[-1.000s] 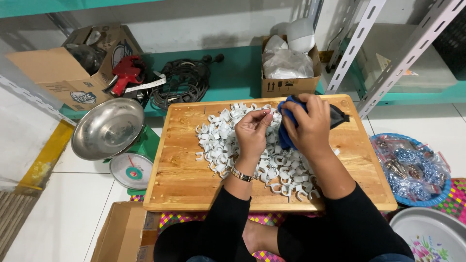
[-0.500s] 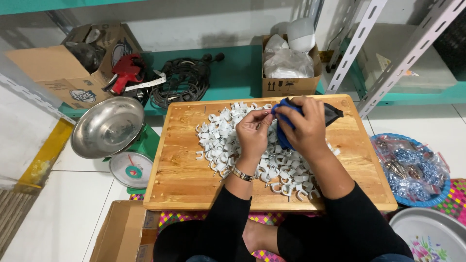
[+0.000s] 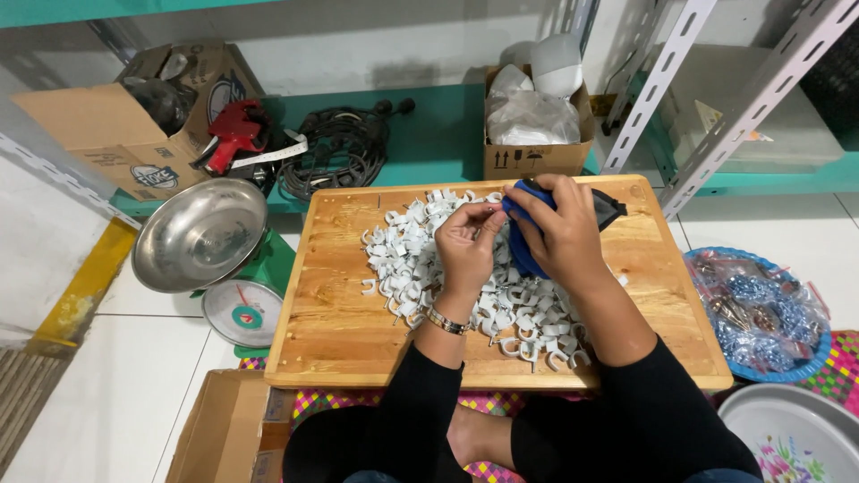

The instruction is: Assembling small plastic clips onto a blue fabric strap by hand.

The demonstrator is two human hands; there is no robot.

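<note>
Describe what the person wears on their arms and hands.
Both arms are in long black sleeves, pushed up short of the wrists. The left hand has a metal bracelet at its wrist. The right hand is bare, with no ring or glove visible.

White cable clips point(image 3: 420, 259) heaped beside blue pouch point(image 3: 523, 241)

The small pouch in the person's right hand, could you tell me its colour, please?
Blue with a black end, seen in the head view: the small fabric pouch in the right hand.

Over a wooden board point(image 3: 340, 322) heaped with white cable clips point(image 3: 407, 259), the left hand point(image 3: 467, 240) pinches one clip while the right hand point(image 3: 562, 225) grips a blue pouch point(image 3: 522, 258); a steel-pan kitchen scale point(image 3: 201, 234) stands alongside
</note>
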